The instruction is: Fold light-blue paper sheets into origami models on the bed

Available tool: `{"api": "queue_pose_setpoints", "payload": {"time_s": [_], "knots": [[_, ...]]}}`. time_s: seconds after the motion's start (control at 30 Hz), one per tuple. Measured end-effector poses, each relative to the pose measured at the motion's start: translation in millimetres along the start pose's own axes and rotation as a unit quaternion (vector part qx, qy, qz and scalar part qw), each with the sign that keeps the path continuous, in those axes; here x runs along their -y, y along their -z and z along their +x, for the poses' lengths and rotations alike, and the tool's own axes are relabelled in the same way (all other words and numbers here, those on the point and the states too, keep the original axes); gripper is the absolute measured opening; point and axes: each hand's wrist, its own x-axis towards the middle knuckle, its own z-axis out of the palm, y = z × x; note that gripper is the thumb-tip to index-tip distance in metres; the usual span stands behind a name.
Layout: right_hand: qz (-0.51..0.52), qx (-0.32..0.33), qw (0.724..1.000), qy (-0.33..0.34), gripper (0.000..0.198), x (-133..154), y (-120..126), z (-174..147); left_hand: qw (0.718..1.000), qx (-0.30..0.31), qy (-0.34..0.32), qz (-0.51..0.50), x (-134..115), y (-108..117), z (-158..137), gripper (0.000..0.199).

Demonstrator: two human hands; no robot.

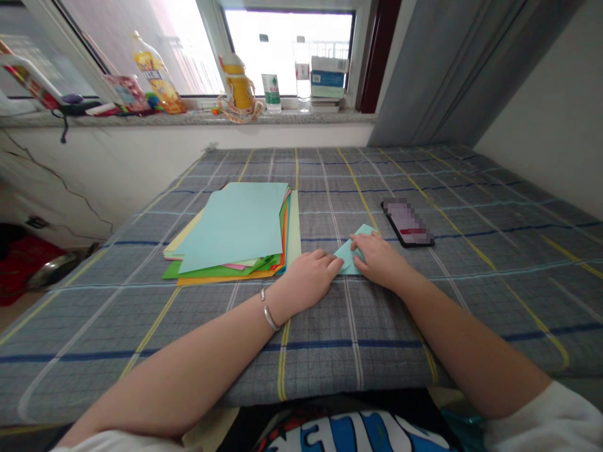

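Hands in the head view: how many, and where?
2: the left hand, fingertips at the left corner of the folded light-blue paper, and the right hand, over that paper's right side. No others show.

The bare left forearm (202, 358) and bare right forearm (452, 323) slant inward. Just beyond the silver metal bangle (271, 318), the bare left hand (311, 276) lies palm down; right of the bangle, the bare right hand (380, 256) spreads thumb from fingers (362, 241).

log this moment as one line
left hand: on folded paper | right hand: on same paper | paper stack: left of it | phone: right of it
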Motion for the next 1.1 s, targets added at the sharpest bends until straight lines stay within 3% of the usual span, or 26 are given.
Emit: {"api": "queue_pose_setpoints", "payload": {"time_s": [0.2,0.33,0.43,0.53,0.6,0.7,0.83,0.93,1.1], "knots": [[-0.011,-0.002,0.998,-0.068,0.041,-10,-1,0,0.998,-0.049,-0.012,0.04,-1,-6,1,0.031],[-0.041,-0.012,0.991,-0.13,0.041,-21,-6,-2,0.998,-0.043,-0.009,0.047,0,-10,3,0.015],[-0.002,-0.038,0.988,-0.148,0.038,-29,-7,-2,0.998,-0.043,0.029,0.034,2,-9,4,0.013],[0.064,-0.11,0.972,-0.195,0.037,-37,-5,0,0.992,-0.072,0.105,-0.009,7,-8,4,0.014],[0.102,-0.137,0.961,-0.218,0.034,-41,-5,1,0.979,-0.1,0.17,-0.058,12,-7,3,0.016],[0.161,-0.11,0.959,-0.208,0.026,-41,-6,3,0.954,-0.134,0.231,-0.133,24,-8,2,0.022],[0.22,-0.052,0.964,-0.143,0.019,-29,-8,7,0.927,-0.108,0.266,-0.241,37,-10,4,0.022],[0.248,-0.025,0.962,-0.11,0.022,-17,-8,8,0.897,-0.086,0.28,-0.333,41,-13,7,0.022],[0.279,-0.033,0.953,-0.113,0.016,-5,-11,8,0.826,-0.086,0.246,-0.499,32,-22,12,0.022]]}}
